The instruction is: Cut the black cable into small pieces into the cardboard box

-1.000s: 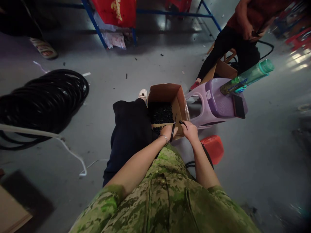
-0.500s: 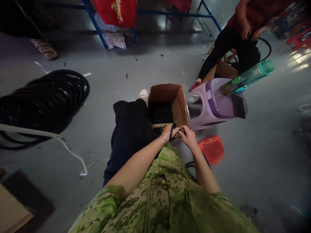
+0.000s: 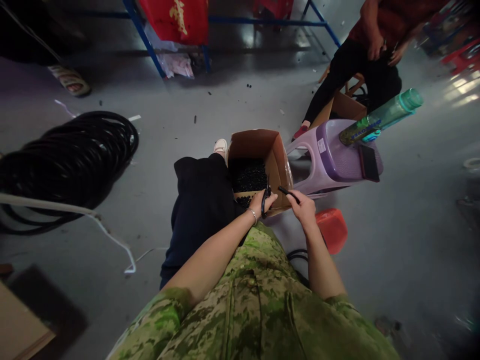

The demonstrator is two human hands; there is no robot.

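Observation:
Over the near edge of a cardboard box (image 3: 278, 165), my left hand (image 3: 258, 204) is closed around black-handled scissors (image 3: 264, 205), whose blades point away from me into the box. To its right, my right hand (image 3: 304, 209) pinches a black rubber hose (image 3: 288, 193), its cut end sticking out toward the scissors but apart from them. More of the hose loops down by my right thigh. Many small black cut pieces (image 3: 250, 176) fill the bottom of the box, partly behind a cardboard flap.
A purple stool (image 3: 339, 160) with a green bottle (image 3: 386, 115) and a dark phone (image 3: 369, 163) stands right of the box. Beside my right forearm is a red plastic stool (image 3: 333, 231). Coiled black hose (image 3: 71, 160) lies at left. Another person (image 3: 369, 60) sits at upper right.
My right hand has moved right, away from the scissors, and the hose end now shows clear of my left hand. The left hand stays nearly in place.

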